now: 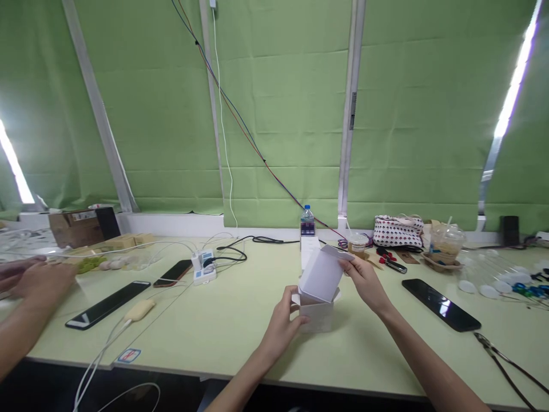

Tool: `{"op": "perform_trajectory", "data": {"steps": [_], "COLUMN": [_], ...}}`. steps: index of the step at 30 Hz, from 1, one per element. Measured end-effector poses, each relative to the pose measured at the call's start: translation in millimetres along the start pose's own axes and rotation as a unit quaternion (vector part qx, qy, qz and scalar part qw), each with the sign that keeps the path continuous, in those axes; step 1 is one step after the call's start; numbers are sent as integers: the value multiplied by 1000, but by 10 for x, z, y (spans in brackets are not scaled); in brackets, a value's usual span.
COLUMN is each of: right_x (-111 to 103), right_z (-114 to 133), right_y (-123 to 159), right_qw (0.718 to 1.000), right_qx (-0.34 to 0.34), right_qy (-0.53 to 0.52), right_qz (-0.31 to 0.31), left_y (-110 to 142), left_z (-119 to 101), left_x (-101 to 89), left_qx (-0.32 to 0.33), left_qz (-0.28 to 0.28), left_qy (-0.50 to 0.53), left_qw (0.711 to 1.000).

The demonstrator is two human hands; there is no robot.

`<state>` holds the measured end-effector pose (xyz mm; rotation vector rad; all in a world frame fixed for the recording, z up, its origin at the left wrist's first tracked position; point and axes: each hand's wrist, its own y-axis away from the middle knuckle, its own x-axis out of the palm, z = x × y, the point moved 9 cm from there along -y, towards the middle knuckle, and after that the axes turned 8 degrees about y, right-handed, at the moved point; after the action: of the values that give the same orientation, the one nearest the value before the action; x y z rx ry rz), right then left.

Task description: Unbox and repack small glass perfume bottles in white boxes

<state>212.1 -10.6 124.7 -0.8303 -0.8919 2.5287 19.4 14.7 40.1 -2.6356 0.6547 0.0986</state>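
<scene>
A small white cardboard box stands near the front of the table, its top open and side flaps sticking out. My left hand grips its left side, the thumb across the front and the fingers behind. My right hand pinches the upper right edge of the raised white lid, which tilts up and back over the box. The box's inside is hidden from this angle. Behind the lid another white, box-like thing is partly covered, and a bottle with a blue cap stands beyond it.
Right of my hands lie a black phone and pliers. A drink cup and patterned pouch stand behind. Leftward are a power strip, cables, two more phones and another person's hands. The table's front edge is close.
</scene>
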Motion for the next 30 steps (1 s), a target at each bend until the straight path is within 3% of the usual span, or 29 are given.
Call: {"op": "perform_trajectory", "data": {"steps": [7, 12, 25, 30], "right_x": [24, 10, 51, 235], "right_z": [-17, 111, 458, 574], "right_y": [43, 119, 160, 286], "right_qw": [1000, 996, 982, 974], "right_qx": [-3, -83, -157, -177], "right_qy": [-10, 26, 99, 104], "right_qz": [-9, -25, 36, 93], "left_y": [12, 23, 46, 41], "left_z": [-31, -18, -14, -24], "left_x": [-29, -29, -52, -39], "left_qx": [-5, -14, -32, -9], "left_qz": [3, -3, -37, -33], "left_qy": [-5, 35, 17, 10], "left_qw": [1000, 999, 999, 999]}}
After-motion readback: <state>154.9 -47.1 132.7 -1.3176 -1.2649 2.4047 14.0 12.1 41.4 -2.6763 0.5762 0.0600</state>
